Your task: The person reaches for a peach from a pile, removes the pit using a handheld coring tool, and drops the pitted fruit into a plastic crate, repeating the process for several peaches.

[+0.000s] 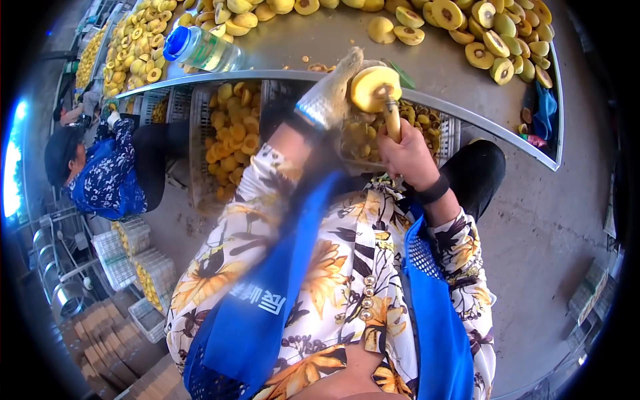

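Note:
My left hand (335, 91), in a whitish work glove, is closed around a halved yellow peach (368, 87) just over the table's front edge. The cut face with its pit is turned toward my right side. My right hand (415, 155) is bare and wraps round the wooden handle of a pitting tool (392, 122). Its metal end meets the lower part of the cut face, near the pit. Below both hands stands a crate with cut peach pieces (421, 127), partly hidden by my arms. Another crate of peach halves (230, 137) is to its left.
Peach halves (495, 43) lie piled on the metal table (317, 40), with more at the left. A water bottle (203, 50) with a blue cap lies near its edge. A blue cloth or bag (545, 110) is at the right corner. Another person (110, 170) works at the left.

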The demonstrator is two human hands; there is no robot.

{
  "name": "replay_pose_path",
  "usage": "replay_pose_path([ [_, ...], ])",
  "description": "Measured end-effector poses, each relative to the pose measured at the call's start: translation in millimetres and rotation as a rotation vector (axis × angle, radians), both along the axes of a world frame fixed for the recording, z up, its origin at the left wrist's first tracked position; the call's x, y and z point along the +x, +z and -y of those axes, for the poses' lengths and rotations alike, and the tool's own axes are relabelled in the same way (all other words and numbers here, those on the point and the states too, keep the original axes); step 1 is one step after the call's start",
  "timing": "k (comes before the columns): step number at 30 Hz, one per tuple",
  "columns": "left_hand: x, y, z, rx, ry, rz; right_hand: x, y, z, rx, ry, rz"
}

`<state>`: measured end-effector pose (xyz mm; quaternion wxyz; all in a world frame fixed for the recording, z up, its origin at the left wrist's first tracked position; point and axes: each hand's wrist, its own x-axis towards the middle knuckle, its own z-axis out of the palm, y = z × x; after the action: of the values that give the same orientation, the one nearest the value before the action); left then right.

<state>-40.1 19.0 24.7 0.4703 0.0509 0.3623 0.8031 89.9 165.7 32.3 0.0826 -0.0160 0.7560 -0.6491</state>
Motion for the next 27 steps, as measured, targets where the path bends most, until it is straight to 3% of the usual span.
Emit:
replay_pose_path([
  [2, 32, 28, -13, -0.022, 0.231, -0.217, -1, 19, 11, -0.276, -0.190, 0.263],
  [3, 38, 33, -14, -0.219, 0.309, -0.454, 0, 17, 13, -0.376, -0.194, 0.301],
  [5, 43, 25, -17, -0.387, 0.506, -0.551, 3, 19, 18, -0.454, -0.126, 0.337],
  [7, 36, 7, -25, -0.289, 0.733, -0.291, 1, 17, 22, -0.488, -0.120, 0.364],
  [10, 42, 1, -25, -0.384, 0.660, -0.429, 3, 15, 18, -0.601, -0.025, 0.421],
  [13, 36, -18, -23, -0.357, 0.566, -0.496, 5, 26, 23, -0.681, -0.096, 0.518],
  [17, 31, -7, -14, -0.403, 0.349, -0.808, 4, 25, 30, -0.464, -0.124, 0.534],
  [19, 31, -8, -17, -0.404, 0.400, -0.728, 2, 27, 30, -0.333, -0.134, 0.514],
  [24, 36, 6, -34, -0.323, 0.720, -0.218, -1, 16, 38, -0.071, -0.200, 0.338],
  [27, 34, 0, -32, -0.338, 0.755, -0.264, -1, 16, 37, -0.181, -0.149, 0.370],
])
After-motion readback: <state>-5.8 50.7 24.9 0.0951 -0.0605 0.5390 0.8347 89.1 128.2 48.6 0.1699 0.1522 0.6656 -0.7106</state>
